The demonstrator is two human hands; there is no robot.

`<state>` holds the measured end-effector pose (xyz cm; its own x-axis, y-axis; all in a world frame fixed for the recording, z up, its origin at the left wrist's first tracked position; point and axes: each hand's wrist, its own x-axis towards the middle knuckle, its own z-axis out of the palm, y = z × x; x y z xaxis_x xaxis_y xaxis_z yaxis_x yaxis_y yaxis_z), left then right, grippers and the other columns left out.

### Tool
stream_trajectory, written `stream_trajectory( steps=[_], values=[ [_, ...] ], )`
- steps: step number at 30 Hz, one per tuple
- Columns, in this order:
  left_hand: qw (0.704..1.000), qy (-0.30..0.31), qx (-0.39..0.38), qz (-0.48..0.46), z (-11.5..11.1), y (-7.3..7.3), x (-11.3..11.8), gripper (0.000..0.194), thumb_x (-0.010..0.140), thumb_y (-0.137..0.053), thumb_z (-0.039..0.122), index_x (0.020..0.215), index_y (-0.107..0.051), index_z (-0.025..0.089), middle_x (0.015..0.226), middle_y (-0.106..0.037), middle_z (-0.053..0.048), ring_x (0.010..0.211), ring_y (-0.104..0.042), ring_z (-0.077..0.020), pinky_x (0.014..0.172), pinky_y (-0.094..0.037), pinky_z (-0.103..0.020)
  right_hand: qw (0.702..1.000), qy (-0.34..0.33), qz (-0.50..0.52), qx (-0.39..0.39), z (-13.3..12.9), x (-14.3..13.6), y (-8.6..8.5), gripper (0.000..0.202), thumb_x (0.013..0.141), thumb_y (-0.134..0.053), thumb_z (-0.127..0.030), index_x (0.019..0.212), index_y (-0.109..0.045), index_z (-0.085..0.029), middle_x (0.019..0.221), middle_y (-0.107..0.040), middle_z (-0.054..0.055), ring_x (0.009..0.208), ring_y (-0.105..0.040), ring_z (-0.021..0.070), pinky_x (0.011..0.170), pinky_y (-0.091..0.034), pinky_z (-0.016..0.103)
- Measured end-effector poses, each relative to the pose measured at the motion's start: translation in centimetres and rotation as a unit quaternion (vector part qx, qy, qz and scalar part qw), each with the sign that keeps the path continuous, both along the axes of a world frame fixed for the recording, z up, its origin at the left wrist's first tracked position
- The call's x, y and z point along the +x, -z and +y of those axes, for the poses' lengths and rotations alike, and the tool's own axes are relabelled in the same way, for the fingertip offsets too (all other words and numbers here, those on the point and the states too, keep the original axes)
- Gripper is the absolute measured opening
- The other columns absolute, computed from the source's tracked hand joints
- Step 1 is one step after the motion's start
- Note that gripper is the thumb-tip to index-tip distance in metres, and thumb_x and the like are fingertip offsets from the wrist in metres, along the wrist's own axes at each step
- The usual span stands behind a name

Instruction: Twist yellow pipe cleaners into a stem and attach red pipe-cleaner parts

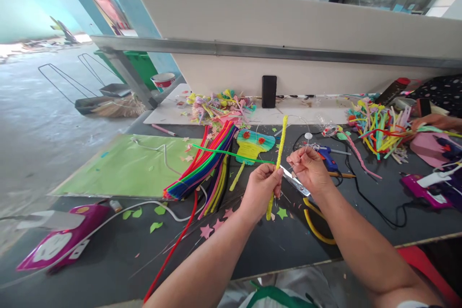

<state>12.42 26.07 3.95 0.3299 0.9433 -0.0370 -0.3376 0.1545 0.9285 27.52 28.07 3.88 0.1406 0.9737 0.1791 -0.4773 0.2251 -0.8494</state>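
Upright between my hands stands a yellow fuzzy stick (283, 140), its lower part in the closed fingers of my left hand (263, 186). My right hand (308, 166) is pinched just to the right, on a thin wire (306, 125) that arcs up over the table. A green pipe cleaner (231, 154) runs leftward from near my left hand. Scissors with yellow handles (319, 231) lie beneath and between my hands, partly hidden. Behind my left hand is a blue and yellow yarn-covered piece (252, 147) with red decorations.
Bundled colored pipe cleaners (202, 168) and a green sheet (119, 166) lie left. A blue glue gun (327, 159) sits right. A phone (269, 91) leans on the back board. Another person's hand (438, 121) is at far right, near a pipe-cleaner pile (378, 125).
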Motion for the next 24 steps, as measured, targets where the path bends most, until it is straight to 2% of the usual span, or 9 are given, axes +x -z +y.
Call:
stream_trajectory(
  steps=[5, 8, 11, 15, 20, 24],
  values=[
    [1.000, 0.001, 0.005, 0.005, -0.1, 0.2, 0.1, 0.032, 0.076, -0.065, 0.043, 0.070, -0.050, 0.017, 0.050, -0.049, 0.006, 0.038, -0.043, -0.0053, 0.042, -0.034, -0.020, 0.999, 0.002, 0.023, 0.024, 0.0, -0.1, -0.2, 0.024, 0.059, -0.081, -0.037, 0.063, -0.061, -0.025, 0.059, -0.047, -0.004, 0.062, -0.045, 0.0132, 0.077, -0.042, 0.036],
    [1.000, -0.015, 0.009, -0.001, 0.1, 0.3, 0.2, 0.031, 0.078, -0.064, 0.042, 0.069, -0.049, 0.017, 0.049, -0.048, 0.006, 0.038, -0.043, -0.0060, 0.042, -0.034, -0.020, 0.999, 0.002, 0.031, 0.018, 0.0, -0.3, -0.1, 0.024, 0.060, -0.081, -0.039, 0.071, -0.064, -0.026, 0.065, -0.051, -0.003, 0.064, -0.046, 0.0131, 0.076, -0.044, 0.034],
    [0.999, -0.040, 0.012, -0.010, 0.3, 0.6, 0.3, 0.030, 0.077, -0.065, 0.042, 0.071, -0.049, 0.018, 0.052, -0.050, 0.006, 0.040, -0.045, -0.0064, 0.043, -0.035, -0.020, 0.999, -0.018, -0.027, -0.024, -0.3, -0.6, 0.4, 0.029, 0.059, -0.081, -0.040, 0.081, -0.068, -0.026, 0.076, -0.059, 0.000, 0.069, -0.051, 0.0146, 0.075, -0.045, 0.033],
    [0.999, -0.040, 0.018, -0.014, 0.5, 0.8, 0.3, 0.028, 0.078, -0.063, 0.042, 0.078, -0.052, 0.017, 0.059, -0.054, 0.005, 0.045, -0.049, -0.0068, 0.048, -0.040, -0.020, 0.989, -0.013, -0.135, -0.062, -0.5, -1.0, 1.2, 0.018, 0.062, -0.079, -0.032, 0.074, -0.069, -0.022, 0.074, -0.063, 0.000, 0.072, -0.055, 0.0154, 0.071, -0.045, 0.029],
    [1.000, -0.008, 0.004, -0.013, 0.4, 1.0, 0.5, 0.028, 0.080, -0.061, 0.043, 0.090, -0.056, 0.017, 0.074, -0.061, 0.001, 0.053, -0.057, -0.0092, 0.055, -0.046, -0.024, 0.982, 0.040, -0.160, -0.087, -0.2, -0.5, 1.3, 0.017, 0.065, -0.077, -0.035, 0.073, -0.070, -0.021, 0.067, -0.064, -0.001, 0.061, -0.054, 0.0139, 0.061, -0.042, 0.027],
    [1.000, -0.014, -0.010, -0.022, 0.6, 1.4, 0.6, 0.027, 0.075, -0.067, 0.038, 0.087, -0.056, 0.016, 0.072, -0.060, 0.001, 0.053, -0.058, -0.0101, 0.056, -0.047, -0.025, 0.978, 0.049, -0.187, -0.078, 0.0, -0.3, 1.3, 0.018, 0.068, -0.074, -0.037, 0.075, -0.070, -0.021, 0.069, -0.065, 0.000, 0.064, -0.055, 0.0142, 0.063, -0.042, 0.027]
  ],
)
